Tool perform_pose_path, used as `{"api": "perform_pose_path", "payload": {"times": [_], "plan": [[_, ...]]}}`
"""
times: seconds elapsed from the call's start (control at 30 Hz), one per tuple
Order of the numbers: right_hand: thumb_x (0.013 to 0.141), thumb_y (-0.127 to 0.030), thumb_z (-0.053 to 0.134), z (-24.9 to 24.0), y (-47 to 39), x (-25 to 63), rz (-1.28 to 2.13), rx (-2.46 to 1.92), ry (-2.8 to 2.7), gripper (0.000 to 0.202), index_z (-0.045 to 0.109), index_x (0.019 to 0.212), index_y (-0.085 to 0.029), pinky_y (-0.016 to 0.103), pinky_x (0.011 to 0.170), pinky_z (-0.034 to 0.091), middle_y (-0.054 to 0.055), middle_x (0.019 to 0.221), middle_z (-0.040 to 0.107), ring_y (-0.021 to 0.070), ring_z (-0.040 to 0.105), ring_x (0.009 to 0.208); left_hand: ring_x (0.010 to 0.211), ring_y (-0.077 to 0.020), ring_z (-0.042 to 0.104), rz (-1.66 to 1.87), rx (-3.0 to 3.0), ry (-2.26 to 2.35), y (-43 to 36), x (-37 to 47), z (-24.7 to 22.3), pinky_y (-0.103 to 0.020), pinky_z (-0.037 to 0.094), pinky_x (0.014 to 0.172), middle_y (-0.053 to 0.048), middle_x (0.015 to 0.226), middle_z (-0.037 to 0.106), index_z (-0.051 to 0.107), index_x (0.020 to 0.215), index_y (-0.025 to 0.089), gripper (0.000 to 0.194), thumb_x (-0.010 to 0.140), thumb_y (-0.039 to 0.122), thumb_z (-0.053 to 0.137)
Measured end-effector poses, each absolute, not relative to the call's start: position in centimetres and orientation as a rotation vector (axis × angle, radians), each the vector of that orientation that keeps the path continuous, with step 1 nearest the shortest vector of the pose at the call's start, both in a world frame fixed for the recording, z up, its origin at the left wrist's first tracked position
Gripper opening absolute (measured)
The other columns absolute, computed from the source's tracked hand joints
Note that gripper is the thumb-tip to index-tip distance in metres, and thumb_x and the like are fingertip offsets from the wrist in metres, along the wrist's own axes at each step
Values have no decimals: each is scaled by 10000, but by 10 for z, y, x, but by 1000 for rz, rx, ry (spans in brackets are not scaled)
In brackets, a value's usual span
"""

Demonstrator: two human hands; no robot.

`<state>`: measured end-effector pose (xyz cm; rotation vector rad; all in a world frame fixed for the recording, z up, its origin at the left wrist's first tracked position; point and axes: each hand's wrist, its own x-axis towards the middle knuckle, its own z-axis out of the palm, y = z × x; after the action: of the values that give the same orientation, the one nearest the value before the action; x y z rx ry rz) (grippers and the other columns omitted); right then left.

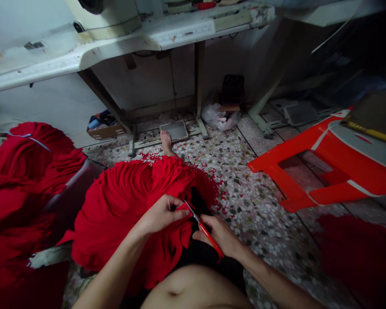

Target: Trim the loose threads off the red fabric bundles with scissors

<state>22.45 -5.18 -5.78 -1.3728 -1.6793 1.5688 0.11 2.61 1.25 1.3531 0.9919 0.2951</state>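
Observation:
A big layered heap of red fabric (pixel 116 206) lies across my lap. My left hand (pixel 162 212) pinches an edge of this cloth between thumb and fingers. In my right hand (pixel 220 236) are scissors (pixel 209 238) with red handles, their blades pointing up and left. The blade tips are at the bit of cloth by my left fingertips. Whether the blades are parted is too small to tell.
More red fabric (pixel 35 171) is piled at the left. An orange stool (pixel 341 184) stands at the right. Ahead is a white sewing table (pixel 180 36) with a foot pedal (pixel 176 130) below. Red scraps (pixel 212 184) litter the speckled floor.

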Motion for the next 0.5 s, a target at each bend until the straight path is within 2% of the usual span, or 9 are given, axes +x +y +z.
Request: {"api": "perform_pose_path", "payload": {"times": [0.17, 0.27, 0.37, 0.5], "plan": [[769, -631, 832, -77, -61, 219, 1701, -1433, -1307, 528, 538, 671, -205, 230, 465, 299, -74, 509, 497, 109, 432, 474, 578, -101, 337, 310, 1374, 990, 25, -1, 20, -233, 289, 550, 33, 608, 448, 715, 720, 124, 441, 891, 531, 716], [761, -650, 822, -88, -62, 223, 1739, -1460, -1117, 529, 512, 693, -227, 229, 423, 303, -86, 448, 485, 110, 431, 399, 627, -130, 450, 171, 1458, 829, 20, -15, 31, -248, 358, 601, -11, 677, 572, 775, 800, 137, 388, 919, 498, 700], [697, -676, 846, -93, -51, 229, 1704, -1520, -1004, 554, 508, 718, -238, 230, 410, 341, -81, 461, 525, 122, 474, 386, 678, -165, 542, -79, 1530, 616, 13, -36, 35, -269, 406, 655, -62, 752, 692, 837, 912, 166, 329, 903, 477, 731], [687, -697, 844, -86, -17, 229, 1561, -1459, -979, 564, 523, 727, -234, 234, 407, 339, -17, 568, 646, 124, 494, 405, 647, -155, 567, -197, 1532, 670, 1, -57, 27, -248, 414, 628, -53, 740, 728, 840, 894, 180, 316, 892, 479, 739]]}}
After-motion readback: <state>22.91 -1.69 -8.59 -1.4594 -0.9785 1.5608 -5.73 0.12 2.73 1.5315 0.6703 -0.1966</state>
